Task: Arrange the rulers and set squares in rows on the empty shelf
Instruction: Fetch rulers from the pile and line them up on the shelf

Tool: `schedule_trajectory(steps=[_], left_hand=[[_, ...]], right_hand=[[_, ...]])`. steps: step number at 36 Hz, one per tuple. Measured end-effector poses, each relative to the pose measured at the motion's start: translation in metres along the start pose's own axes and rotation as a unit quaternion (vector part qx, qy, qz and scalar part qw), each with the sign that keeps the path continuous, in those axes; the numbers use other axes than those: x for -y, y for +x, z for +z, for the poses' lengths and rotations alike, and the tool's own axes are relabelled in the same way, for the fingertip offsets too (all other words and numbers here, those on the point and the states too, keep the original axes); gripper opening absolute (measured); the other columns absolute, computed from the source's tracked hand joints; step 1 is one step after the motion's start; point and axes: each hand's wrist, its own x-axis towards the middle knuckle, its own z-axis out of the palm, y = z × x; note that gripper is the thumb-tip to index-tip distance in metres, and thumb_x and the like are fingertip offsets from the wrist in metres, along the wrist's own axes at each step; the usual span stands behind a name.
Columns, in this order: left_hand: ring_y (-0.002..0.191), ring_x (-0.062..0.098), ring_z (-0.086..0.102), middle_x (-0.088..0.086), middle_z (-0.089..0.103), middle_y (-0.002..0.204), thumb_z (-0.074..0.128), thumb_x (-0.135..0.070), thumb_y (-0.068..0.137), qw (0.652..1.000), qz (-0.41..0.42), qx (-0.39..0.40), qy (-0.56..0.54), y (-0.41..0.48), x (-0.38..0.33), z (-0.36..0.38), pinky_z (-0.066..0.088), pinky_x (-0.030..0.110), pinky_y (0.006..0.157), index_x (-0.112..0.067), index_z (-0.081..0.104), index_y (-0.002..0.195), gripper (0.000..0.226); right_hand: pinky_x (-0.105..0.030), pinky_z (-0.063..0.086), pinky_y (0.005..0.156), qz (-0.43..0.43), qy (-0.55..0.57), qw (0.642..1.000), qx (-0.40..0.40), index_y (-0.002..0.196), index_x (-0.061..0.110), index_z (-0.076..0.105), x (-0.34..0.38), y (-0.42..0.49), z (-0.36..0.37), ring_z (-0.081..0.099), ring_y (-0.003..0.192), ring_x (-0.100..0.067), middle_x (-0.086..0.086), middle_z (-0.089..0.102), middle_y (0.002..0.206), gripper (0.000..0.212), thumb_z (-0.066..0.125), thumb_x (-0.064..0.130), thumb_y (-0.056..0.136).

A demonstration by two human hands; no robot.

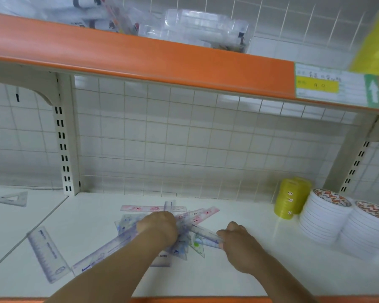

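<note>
On the white shelf (253, 217), a jumbled pile (195, 217) of translucent pink, purple and clear rulers and set squares is lying; left hand (160, 228) is gripping several, right hand (239, 243) is pinching a clear ruler (206, 234).

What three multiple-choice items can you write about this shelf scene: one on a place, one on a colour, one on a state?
1. Where does the lone set square lie?
A. far left, beyond the shelf post
B. on the floor
C. on a chair

2. What colour is the upper shelf's front edge?
A. blue
B. orange
C. black

3. What is the right hand doing?
A. hanging idle
B. lying flat and open
C. pinching a ruler

Answers:
1 A, it lies flat to the left of the shelf post.
2 B, the strip is plainly orange.
3 C, its grip closes on the ruler's near end.
</note>
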Motion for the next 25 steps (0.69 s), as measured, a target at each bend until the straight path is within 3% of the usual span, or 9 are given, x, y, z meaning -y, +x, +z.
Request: schedule_trajectory(steps=[1,2,4,5,13,17,20,25], left_hand=[[0.117,0.024,0.054,0.005,0.056,0.129,0.053,-0.017,0.086,1.000,0.005,0.008,0.001,0.001,0.000,-0.001,0.047,0.036,0.095,-0.019,0.004,0.154,0.084],[0.117,0.024,0.054,0.006,0.056,0.129,0.054,-0.017,0.087,1.000,0.004,0.010,0.002,0.001,0.000,-0.002,0.048,0.036,0.096,-0.016,0.007,0.153,0.082],[0.114,0.021,0.056,0.006,0.058,0.126,0.053,-0.020,0.091,1.000,0.003,0.009,-0.011,0.002,0.002,-0.003,0.048,0.033,0.097,-0.014,0.039,0.143,0.054],[0.112,0.020,0.057,0.005,0.059,0.124,0.053,-0.021,0.093,1.000,0.002,0.007,-0.015,0.002,0.003,-0.003,0.049,0.031,0.096,-0.013,0.047,0.136,0.045],[0.117,0.022,0.056,0.005,0.054,0.131,0.048,-0.012,0.093,0.999,0.009,-0.028,0.023,-0.007,0.003,-0.006,0.049,0.033,0.097,-0.012,0.048,0.131,0.037],[0.115,0.020,0.057,0.005,0.057,0.127,0.047,-0.006,0.092,0.998,0.014,-0.060,0.025,-0.013,0.008,-0.010,0.048,0.027,0.090,-0.010,0.049,0.127,0.035],[0.109,0.020,0.060,0.006,0.060,0.120,0.047,0.000,0.089,0.996,0.009,-0.089,0.016,-0.015,0.015,-0.014,0.046,0.025,0.080,-0.011,0.051,0.122,0.035],[0.097,0.024,0.061,0.010,0.061,0.114,0.044,0.005,0.088,0.995,0.034,-0.090,-0.037,-0.014,0.025,-0.016,0.043,0.027,0.070,-0.007,0.040,0.125,0.039]], right_hand=[[-0.029,0.033,0.072,0.000,0.000,1.000,-0.001,0.111,0.015,0.052,0.000,0.000,0.000,0.040,0.099,-0.021,0.002,0.027,0.098,0.017,0.041,0.015,0.098],[-0.029,0.033,0.071,-0.001,0.000,1.000,-0.003,0.112,0.015,0.052,0.000,0.000,0.000,0.038,0.095,-0.021,0.002,0.028,0.098,0.018,0.042,0.014,0.097],[-0.029,0.033,0.071,-0.003,-0.001,1.000,-0.006,0.113,0.015,0.052,0.000,-0.001,0.000,0.032,0.090,-0.018,0.001,0.028,0.099,0.019,0.042,0.013,0.097],[-0.029,0.033,0.071,-0.003,-0.004,1.000,-0.006,0.113,0.015,0.052,0.000,-0.001,0.000,0.030,0.090,-0.017,0.002,0.027,0.099,0.020,0.042,0.012,0.096],[-0.029,0.032,0.071,-0.006,-0.001,1.000,-0.011,0.112,0.014,0.052,0.001,-0.003,-0.001,0.028,0.089,-0.016,0.002,0.027,0.099,0.019,0.042,0.011,0.096],[-0.029,0.033,0.071,-0.003,0.007,1.000,-0.007,0.108,0.017,0.053,0.002,-0.003,-0.002,0.029,0.089,-0.016,0.001,0.028,0.098,0.017,0.042,0.011,0.096],[-0.023,0.031,0.062,0.007,0.007,1.000,-0.004,0.097,0.023,0.044,0.005,-0.002,-0.003,0.029,0.089,-0.017,0.000,0.028,0.099,0.020,0.041,0.003,0.092],[-0.027,0.031,0.075,0.025,0.007,1.000,-0.011,0.112,0.013,0.051,0.007,-0.002,-0.002,0.043,0.107,-0.024,-0.008,0.039,0.118,0.031,0.040,-0.003,0.088]])
